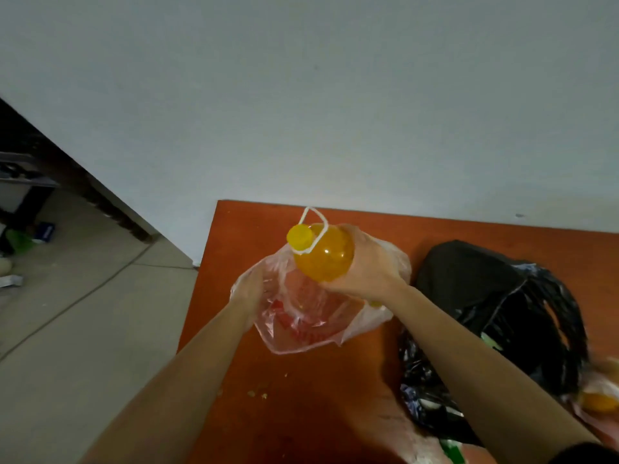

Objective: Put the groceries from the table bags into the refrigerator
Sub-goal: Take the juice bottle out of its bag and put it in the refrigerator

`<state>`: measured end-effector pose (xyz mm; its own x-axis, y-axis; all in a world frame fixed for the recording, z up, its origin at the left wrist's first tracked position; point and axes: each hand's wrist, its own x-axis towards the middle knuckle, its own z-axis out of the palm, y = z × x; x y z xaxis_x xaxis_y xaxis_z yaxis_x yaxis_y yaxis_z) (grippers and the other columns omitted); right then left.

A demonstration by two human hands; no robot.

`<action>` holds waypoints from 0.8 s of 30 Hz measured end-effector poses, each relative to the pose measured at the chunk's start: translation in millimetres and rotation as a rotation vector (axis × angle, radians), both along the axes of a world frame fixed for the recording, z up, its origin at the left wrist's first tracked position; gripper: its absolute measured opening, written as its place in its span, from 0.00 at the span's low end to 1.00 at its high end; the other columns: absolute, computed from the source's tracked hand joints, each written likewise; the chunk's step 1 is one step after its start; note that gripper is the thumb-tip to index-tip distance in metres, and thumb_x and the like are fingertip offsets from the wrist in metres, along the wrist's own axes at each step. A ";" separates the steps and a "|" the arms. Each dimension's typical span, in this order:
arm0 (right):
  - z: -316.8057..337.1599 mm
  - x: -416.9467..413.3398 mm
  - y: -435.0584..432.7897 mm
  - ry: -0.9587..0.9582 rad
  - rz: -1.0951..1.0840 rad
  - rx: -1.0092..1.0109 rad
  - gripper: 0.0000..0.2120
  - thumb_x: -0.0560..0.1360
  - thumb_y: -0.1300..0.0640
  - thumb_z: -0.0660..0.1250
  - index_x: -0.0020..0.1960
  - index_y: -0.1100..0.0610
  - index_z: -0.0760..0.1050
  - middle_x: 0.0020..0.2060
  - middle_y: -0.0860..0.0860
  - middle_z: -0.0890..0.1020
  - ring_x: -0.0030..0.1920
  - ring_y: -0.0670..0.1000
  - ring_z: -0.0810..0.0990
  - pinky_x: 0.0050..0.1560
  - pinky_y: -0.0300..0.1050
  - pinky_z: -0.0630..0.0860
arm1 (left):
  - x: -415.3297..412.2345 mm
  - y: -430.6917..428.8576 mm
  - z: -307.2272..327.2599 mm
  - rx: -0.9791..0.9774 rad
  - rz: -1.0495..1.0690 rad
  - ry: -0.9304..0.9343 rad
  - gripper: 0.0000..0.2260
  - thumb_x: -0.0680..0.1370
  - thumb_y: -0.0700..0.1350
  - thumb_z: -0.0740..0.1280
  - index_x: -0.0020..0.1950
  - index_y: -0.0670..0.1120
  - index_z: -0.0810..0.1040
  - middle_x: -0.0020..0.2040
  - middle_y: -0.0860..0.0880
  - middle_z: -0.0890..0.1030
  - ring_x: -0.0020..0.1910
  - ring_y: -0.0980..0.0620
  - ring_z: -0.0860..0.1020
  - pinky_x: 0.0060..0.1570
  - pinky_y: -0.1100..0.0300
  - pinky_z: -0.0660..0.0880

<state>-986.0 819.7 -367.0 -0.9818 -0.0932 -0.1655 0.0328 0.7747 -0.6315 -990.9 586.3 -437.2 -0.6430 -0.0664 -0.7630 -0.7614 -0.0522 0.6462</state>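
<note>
My right hand (366, 267) grips a large bottle of orange-yellow liquid (323, 252) with a yellow cap and a white carry loop, held above the mouth of a clear plastic bag (311, 326). My left hand (249, 289) holds the bag's left side, partly veiled by the plastic. Something red lies inside the bag, blurred. The bag rests on an orange-brown table (301, 396).
A black plastic bag (495, 316) with items inside lies to the right on the table. An orange fruit in clear wrap (599, 400) sits at the right edge. Crumbs dot the table near its front. Grey wall stands behind; tiled floor (83, 313) lies to the left.
</note>
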 end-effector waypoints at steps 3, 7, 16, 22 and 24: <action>8.3 14.5 24.9 -0.039 -0.210 -0.246 0.49 0.56 0.39 0.84 0.70 0.45 0.63 0.57 0.41 0.78 0.57 0.44 0.77 0.57 0.47 0.78 | 0.4 24.7 9.4 -0.110 -0.083 0.027 0.20 0.81 0.57 0.59 0.50 0.44 0.84 0.44 0.47 0.84 0.42 0.48 0.80 0.48 0.52 0.75; -3.3 44.4 39.4 -0.042 -0.341 -0.447 0.54 0.54 0.40 0.85 0.72 0.41 0.60 0.63 0.39 0.76 0.65 0.44 0.76 0.63 0.54 0.78 | 5.6 53.2 18.5 -0.346 -0.216 0.256 0.17 0.82 0.48 0.60 0.37 0.42 0.79 0.35 0.45 0.79 0.31 0.50 0.73 0.34 0.54 0.70; -1.3 85.7 26.9 0.072 -0.222 -0.448 0.56 0.53 0.40 0.85 0.72 0.33 0.56 0.65 0.33 0.72 0.68 0.40 0.72 0.68 0.42 0.73 | 27.5 84.6 16.5 -0.181 -0.539 0.271 0.11 0.83 0.40 0.59 0.50 0.46 0.81 0.47 0.44 0.84 0.40 0.50 0.80 0.41 0.54 0.78; 6.6 76.8 21.5 0.212 -0.266 -0.411 0.42 0.59 0.38 0.83 0.67 0.44 0.68 0.58 0.41 0.79 0.59 0.45 0.80 0.55 0.48 0.82 | 38.0 93.9 21.8 -0.199 -0.430 0.181 0.13 0.84 0.45 0.58 0.62 0.43 0.78 0.49 0.44 0.82 0.48 0.40 0.82 0.50 0.45 0.81; 10.3 72.2 22.8 0.244 -0.283 -0.392 0.38 0.60 0.41 0.83 0.64 0.45 0.70 0.55 0.41 0.81 0.56 0.44 0.81 0.53 0.46 0.82 | 39.7 93.6 27.8 -0.318 -0.503 0.239 0.14 0.84 0.45 0.56 0.60 0.45 0.79 0.43 0.47 0.82 0.35 0.46 0.80 0.34 0.54 0.77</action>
